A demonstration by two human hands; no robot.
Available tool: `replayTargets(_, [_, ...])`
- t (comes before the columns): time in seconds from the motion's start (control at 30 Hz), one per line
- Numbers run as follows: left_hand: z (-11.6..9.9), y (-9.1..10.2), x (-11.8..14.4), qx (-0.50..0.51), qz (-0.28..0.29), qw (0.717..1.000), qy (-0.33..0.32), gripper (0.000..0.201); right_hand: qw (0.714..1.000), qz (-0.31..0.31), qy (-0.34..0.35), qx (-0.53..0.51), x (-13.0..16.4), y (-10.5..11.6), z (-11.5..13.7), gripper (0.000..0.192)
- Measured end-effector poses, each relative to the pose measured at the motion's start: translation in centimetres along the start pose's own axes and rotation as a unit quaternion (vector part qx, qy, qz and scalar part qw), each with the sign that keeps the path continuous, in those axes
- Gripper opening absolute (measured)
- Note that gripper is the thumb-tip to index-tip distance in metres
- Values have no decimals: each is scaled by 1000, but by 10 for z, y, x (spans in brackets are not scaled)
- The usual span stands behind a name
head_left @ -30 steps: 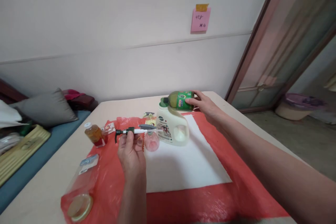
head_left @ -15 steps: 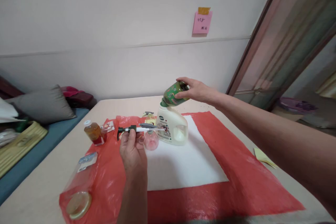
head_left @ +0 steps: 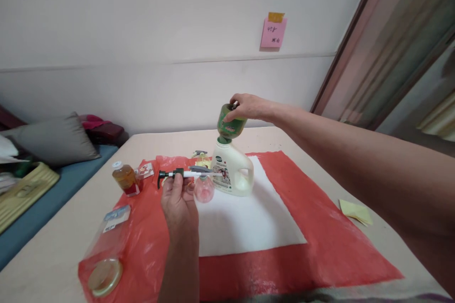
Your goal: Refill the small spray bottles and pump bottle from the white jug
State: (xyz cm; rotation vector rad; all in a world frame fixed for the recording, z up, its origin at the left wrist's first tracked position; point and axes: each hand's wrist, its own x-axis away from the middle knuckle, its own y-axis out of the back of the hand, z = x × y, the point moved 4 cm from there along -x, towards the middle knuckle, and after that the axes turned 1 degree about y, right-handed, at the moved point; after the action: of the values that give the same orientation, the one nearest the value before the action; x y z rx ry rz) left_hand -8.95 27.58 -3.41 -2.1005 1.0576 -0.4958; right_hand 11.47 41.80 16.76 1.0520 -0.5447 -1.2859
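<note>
My right hand [head_left: 245,106] grips a green bottle [head_left: 229,128] near its base. The bottle is upside down, its neck at the mouth of a large cream-white jug [head_left: 234,168] with a side handle and a printed label. In my left hand [head_left: 179,199] is a pump dispenser head [head_left: 177,173], black at the top with a white tube, held level and pointing right across the front of the jug. A pink transparent spray bottle [head_left: 204,190] with a grey trigger stands behind the tube. The jug rests upright on a white sheet [head_left: 249,227].
Red plastic sheeting [head_left: 341,251] lies under the white sheet. At left stand an amber bottle [head_left: 126,180] with a white cap and a clear jar lying down with a gold lid [head_left: 105,277]. Behind is a yellow spray bottle [head_left: 202,158]; yellow notes [head_left: 355,211] lie at right.
My right hand has tipped the green bottle from a slant to nearly straight upside down over the jug's mouth, moving slightly left and up. My left hand keeps the pump nearly still.
</note>
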Motion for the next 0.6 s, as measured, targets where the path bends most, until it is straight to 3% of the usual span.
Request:
replayTargets(0.27, [0, -1, 0, 4, -13, 1000, 7, 27, 999, -8, 10, 43, 1, -1, 3, 58])
replayTargets(0.6, [7, -4, 2, -10, -1, 1000, 4, 29, 998, -60, 21, -20, 13, -8, -22, 65])
